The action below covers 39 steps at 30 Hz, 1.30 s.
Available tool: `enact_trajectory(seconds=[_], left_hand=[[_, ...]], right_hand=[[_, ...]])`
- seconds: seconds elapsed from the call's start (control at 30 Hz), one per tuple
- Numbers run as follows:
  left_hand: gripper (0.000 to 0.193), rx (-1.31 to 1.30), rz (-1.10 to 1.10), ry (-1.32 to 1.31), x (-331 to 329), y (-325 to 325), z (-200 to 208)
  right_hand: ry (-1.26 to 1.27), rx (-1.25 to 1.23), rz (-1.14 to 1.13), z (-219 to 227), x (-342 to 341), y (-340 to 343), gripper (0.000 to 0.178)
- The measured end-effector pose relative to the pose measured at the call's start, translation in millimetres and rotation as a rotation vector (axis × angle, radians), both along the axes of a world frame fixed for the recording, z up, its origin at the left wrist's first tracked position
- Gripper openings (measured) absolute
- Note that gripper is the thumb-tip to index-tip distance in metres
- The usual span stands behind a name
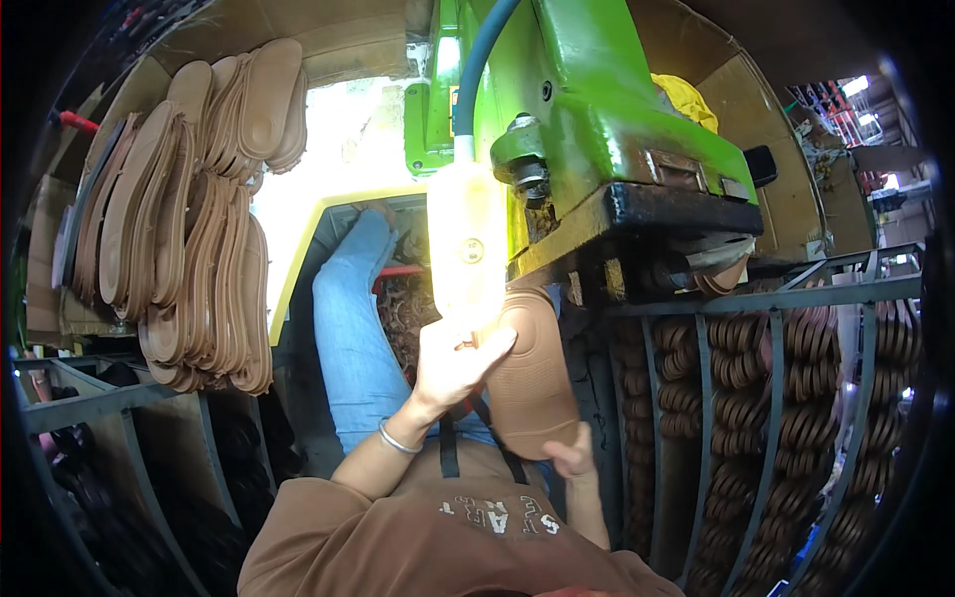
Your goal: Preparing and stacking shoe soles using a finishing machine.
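A tan shoe sole (pixel 538 383), with a rounded outline at one end, is held in front of my body below the green machine's head. My left hand (pixel 453 363) grips its upper left edge, the thumb lying across the surface and the other fingers partly hidden. At the sole's lower right end, my right hand (pixel 572 453) pinches the edge, with the thumb on top and the fingers mostly behind. Just above my left hand hangs a glaring lamp (pixel 468 239), which washes out the area around it.
The green machine (pixel 617 109) stands ahead and to the right. Stacks of tan soles (pixel 209 279) lie at the left beside cardboard (pixel 343 45). A metal rack (pixel 776 298) on the right holds rows of brown soles. Another rack (pixel 109 408) with dark pieces stands at the lower left.
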<state>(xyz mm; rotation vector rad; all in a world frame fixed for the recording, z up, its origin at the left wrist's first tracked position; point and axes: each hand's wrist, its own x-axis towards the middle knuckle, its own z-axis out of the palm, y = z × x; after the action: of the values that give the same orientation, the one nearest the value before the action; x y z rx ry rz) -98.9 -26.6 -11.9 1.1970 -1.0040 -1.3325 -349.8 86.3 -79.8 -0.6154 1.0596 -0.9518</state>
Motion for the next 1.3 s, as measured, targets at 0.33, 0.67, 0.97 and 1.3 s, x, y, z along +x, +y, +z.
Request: enact_trajectory(seconds=[0.33,0.67,0.97,1.3], left_hand=[[0.022,-0.145,-0.087,-0.1,1.4,-16.8,16.8],[0.032,-0.108,0.028,0.096,49.6,-8.8,29.8],[0.033,-0.037,0.128,0.12,118.0,22.5,6.2],[0.032,-0.089,0.068,-0.06,81.6,6.5,25.0]], right_hand=[[0.011,-0.393,-0.42,59.1,-43.5,-133.8,0.042],[-0.206,-0.378,-0.338,56.3,0.4,-198.0,0.043],[-0.204,-0.426,-0.223,53.0,66.3,-169.4,0.046],[-0.144,-0.515,-0.315,65.9,34.2,-185.9,0.033]])
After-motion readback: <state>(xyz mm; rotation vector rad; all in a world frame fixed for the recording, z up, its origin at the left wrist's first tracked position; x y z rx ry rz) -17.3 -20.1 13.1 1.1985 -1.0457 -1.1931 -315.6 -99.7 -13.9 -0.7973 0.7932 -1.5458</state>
